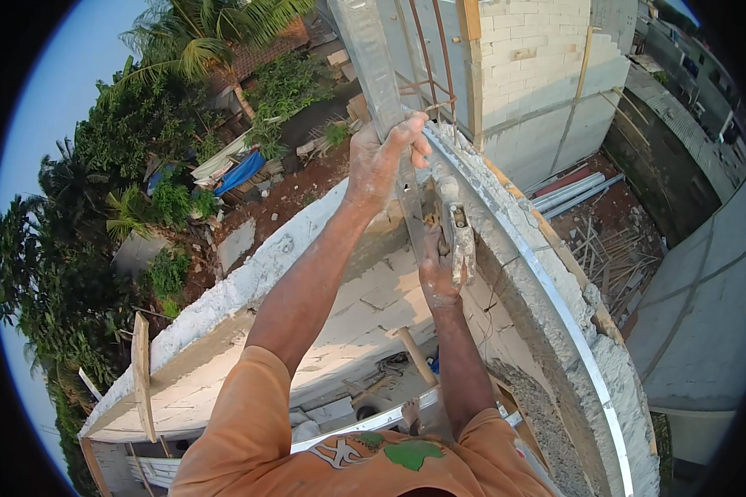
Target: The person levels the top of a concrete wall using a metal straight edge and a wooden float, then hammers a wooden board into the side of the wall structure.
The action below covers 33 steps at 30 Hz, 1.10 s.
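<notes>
A long grey metal bar [375, 62], smeared with cement, slants down from the top middle. My left hand [387, 157] is wrapped round it above the wall corner. Lower and to the right, my right hand [439, 269] is closed beside the bar's lower part, its thumb along the bar. Against its fingers lies a cement-crusted tool [462, 244] with a small window near its top; it partly hides them. Right of the tool, a thin shiny metal strip [547, 286] runs along the rough wall top [572, 282] and curves toward the lower right.
Rusty rebar [427, 50] rises beyond the left hand. Another rough wall top [257, 265] runs to the lower left, with a wooden board [142, 377] upright against it. Far below on the right lie pipes [568, 195] and scrap wood [609, 265]. A bare foot [410, 412] shows beneath me.
</notes>
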Each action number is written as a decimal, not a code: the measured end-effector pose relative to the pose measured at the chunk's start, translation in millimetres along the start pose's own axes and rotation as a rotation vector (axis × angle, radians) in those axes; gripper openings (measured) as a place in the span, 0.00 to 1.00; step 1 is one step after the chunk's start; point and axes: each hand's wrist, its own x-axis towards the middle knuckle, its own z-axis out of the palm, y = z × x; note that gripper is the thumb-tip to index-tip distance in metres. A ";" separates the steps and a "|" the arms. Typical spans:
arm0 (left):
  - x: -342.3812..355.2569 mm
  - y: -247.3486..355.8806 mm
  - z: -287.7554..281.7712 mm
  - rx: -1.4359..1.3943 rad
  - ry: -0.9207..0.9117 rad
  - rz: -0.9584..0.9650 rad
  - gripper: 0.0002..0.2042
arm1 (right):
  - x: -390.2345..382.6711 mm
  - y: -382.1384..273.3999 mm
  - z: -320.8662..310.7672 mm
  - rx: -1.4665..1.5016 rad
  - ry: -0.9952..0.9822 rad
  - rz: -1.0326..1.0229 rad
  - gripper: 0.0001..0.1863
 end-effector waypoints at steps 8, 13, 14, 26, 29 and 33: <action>5.2 14.5 2.5 -0.050 -0.046 -0.029 0.19 | -8.0 -4.5 -3.7 -0.012 0.039 0.120 0.09; 11.4 18.7 9.4 -0.045 -0.077 -0.020 0.16 | 5.7 -16.5 -17.9 -0.558 -0.191 -0.145 0.17; 11.4 17.5 9.3 -0.055 -0.104 -0.051 0.15 | 9.7 -21.2 -18.9 -0.690 -0.243 -0.232 0.18; 4.5 9.5 -10.2 -0.065 -0.057 -0.067 0.13 | -2.0 8.9 -7.8 -0.850 -0.193 -0.335 0.19; 3.5 9.0 -11.3 -0.044 -0.055 -0.053 0.12 | -2.0 1.8 -1.5 -0.430 -0.080 0.020 0.16; 5.7 9.3 -12.4 -0.051 -0.042 -0.077 0.12 | -2.6 13.9 -4.7 -0.803 -0.170 -0.216 0.14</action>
